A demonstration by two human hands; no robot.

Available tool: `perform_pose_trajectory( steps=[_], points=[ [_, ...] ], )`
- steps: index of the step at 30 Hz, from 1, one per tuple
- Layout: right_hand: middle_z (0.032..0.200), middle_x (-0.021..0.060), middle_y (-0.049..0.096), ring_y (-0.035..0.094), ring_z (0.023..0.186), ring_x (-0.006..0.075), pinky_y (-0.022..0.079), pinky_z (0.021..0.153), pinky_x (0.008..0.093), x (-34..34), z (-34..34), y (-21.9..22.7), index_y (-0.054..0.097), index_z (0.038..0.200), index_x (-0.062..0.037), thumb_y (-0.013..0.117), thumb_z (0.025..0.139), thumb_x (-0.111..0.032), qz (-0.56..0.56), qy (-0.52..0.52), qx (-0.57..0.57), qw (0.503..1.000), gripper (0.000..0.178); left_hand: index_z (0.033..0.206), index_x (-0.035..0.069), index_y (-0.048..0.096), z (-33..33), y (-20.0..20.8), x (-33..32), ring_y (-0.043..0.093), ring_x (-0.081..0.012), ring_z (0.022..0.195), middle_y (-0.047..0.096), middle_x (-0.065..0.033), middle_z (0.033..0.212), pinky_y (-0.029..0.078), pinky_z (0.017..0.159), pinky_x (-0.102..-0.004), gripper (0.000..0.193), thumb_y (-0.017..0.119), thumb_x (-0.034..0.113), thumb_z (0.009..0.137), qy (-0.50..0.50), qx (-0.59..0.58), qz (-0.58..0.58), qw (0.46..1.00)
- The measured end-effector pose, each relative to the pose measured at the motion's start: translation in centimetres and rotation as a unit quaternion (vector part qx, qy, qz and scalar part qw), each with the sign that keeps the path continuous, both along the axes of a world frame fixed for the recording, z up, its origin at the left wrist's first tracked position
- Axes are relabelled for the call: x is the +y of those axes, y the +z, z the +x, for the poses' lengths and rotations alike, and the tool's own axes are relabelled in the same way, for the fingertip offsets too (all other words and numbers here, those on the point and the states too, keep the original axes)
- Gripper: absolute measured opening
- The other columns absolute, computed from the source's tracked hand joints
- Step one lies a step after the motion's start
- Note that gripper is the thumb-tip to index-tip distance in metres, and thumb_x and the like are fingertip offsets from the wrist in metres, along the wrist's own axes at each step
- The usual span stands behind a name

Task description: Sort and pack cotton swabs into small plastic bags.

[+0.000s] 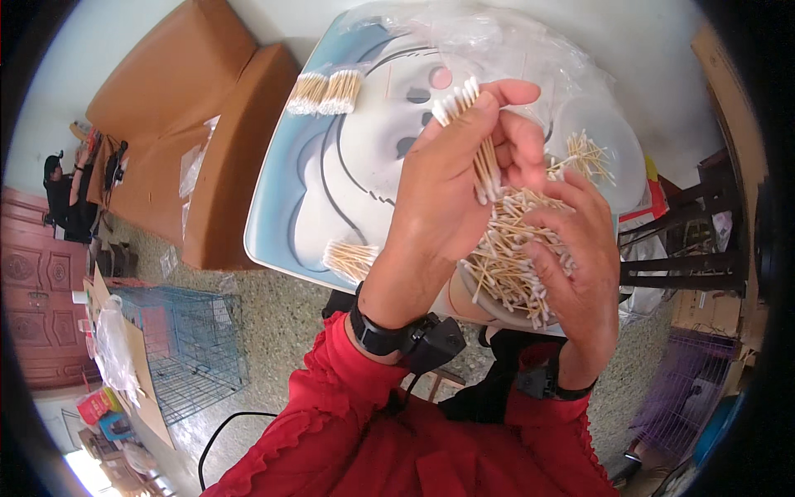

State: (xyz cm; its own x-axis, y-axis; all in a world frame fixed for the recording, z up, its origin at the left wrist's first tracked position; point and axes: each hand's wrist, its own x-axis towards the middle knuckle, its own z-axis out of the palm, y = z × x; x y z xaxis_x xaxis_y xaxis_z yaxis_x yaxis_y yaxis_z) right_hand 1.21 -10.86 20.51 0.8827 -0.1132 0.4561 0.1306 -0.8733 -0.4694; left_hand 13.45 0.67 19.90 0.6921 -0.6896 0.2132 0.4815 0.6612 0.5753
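A bunch of cotton swabs (486,166) with wooden sticks and white tips is gripped in my left hand (443,178), thumb across the sticks. Just right of it, my right hand (584,257) reaches over a heap of loose cotton swabs (509,257) in a round bowl (490,308), fingers curved and apart among the swabs. Whether it pinches any of them I cannot tell. Two packed bundles of swabs (325,92) lie at the table's far left. A smaller bundle (350,260) rests near the front edge, beside my left wrist.
The table (281,195) has a printed cartoon top. Clear plastic bags (497,37) cover its far side, and a translucent tray (621,157) with more swabs (586,155) stands at right. Left are a brown couch (178,108) and a wire cage (186,340); a dark chair (687,240) is at right.
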Motion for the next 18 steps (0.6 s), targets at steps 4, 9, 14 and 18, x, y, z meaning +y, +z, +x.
perform_pose_trajectory(
  steps=[4, 9, 14, 18],
  points=[
    [0.110, 0.0124, 0.054, 0.044, 0.114, 0.0353, 0.035, 0.093, 0.0433, 0.2, -1.2, 1.4, 0.061, 0.086, -0.0085, 0.065, 0.065, -0.007, -0.038, -0.027, 0.027, 0.999, 0.020, 0.111, -0.002, 0.046, -0.6, 0.9, -0.5, 0.051, -0.0149, 0.062, 0.055, -0.0072, 0.074, 0.040, 0.055, -0.0243, 0.033, 0.033, 0.025, 0.096, 0.045, 0.012, -0.018, 0.999],
    [0.124, 0.0111, 0.046, 0.036, 0.122, 0.0323, 0.029, 0.097, 0.0477, 3.9, -1.3, 1.9, 0.058, 0.079, -0.0103, 0.061, 0.068, -0.011, -0.115, 0.082, 0.094, 0.985, 0.011, 0.105, -0.001, 0.049, 0.1, 1.1, 0.9, 0.053, -0.0131, 0.058, 0.056, -0.0066, 0.070, 0.040, 0.052, -0.0237, 0.031, 0.035, 0.025, 0.096, 0.028, 0.014, -0.085, 0.996],
    [0.126, 0.0115, 0.045, 0.035, 0.124, 0.0316, 0.027, 0.097, 0.0508, 6.0, -1.8, 0.1, 0.056, 0.076, -0.0101, 0.059, 0.070, -0.011, -0.160, 0.059, 0.128, 0.977, 0.007, 0.099, 0.000, 0.049, 0.4, 2.1, 2.4, 0.051, -0.0131, 0.054, 0.056, -0.0070, 0.066, 0.039, 0.049, -0.0246, 0.027, 0.036, 0.023, 0.095, -0.012, 0.008, -0.131, 0.991],
    [0.128, 0.0107, 0.043, 0.033, 0.126, 0.0313, 0.025, 0.098, 0.0524, 6.1, -1.7, -1.2, 0.054, 0.073, -0.0087, 0.060, 0.068, -0.010, -0.191, 0.017, 0.093, 0.977, 0.008, 0.096, 0.000, 0.051, 0.2, 2.4, 2.4, 0.050, -0.0128, 0.052, 0.056, -0.0072, 0.066, 0.038, 0.048, -0.0248, 0.027, 0.037, 0.023, 0.095, -0.015, -0.016, -0.168, 0.986]
  ],
)
